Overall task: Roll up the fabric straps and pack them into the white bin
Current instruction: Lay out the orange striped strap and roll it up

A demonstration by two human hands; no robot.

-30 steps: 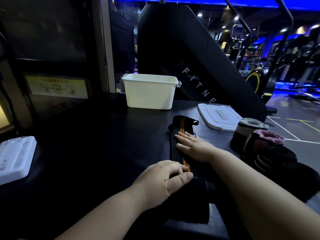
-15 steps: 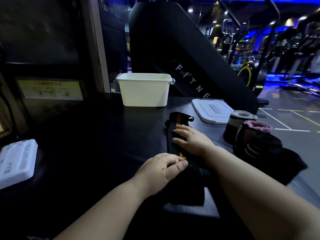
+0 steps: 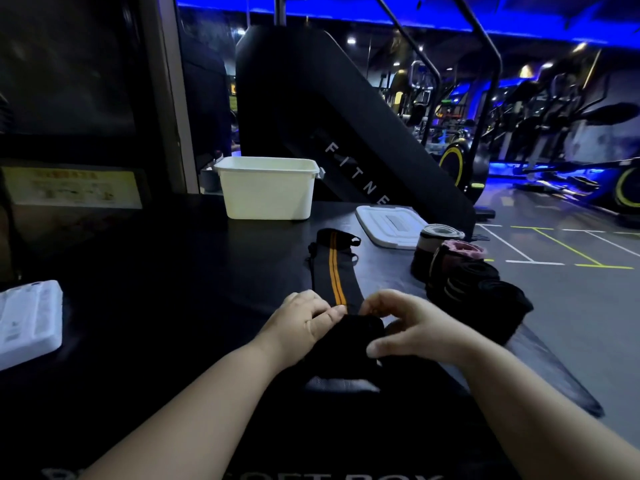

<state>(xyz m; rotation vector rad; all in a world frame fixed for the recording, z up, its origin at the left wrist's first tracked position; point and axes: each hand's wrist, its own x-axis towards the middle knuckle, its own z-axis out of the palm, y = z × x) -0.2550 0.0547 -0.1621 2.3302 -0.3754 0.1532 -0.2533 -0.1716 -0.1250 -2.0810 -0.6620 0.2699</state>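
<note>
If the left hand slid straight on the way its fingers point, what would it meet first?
The left hand points right across the black strap; likely it meets the right hand first, fingertips nearly facing, though depth is unclear.

We find the scene dim, lit from far above by a blue ceiling light strip (image 3: 329, 10) and small round white lamps (image 3: 351, 40). The rectangular white plastic bin (image 3: 266, 195) glows palest; the matte black table top (image 3: 156, 289) swallows the near end of the black fabric strap with orange stripes (image 3: 332, 271). The far left is smeared, and lines bow at the edges.
</note>
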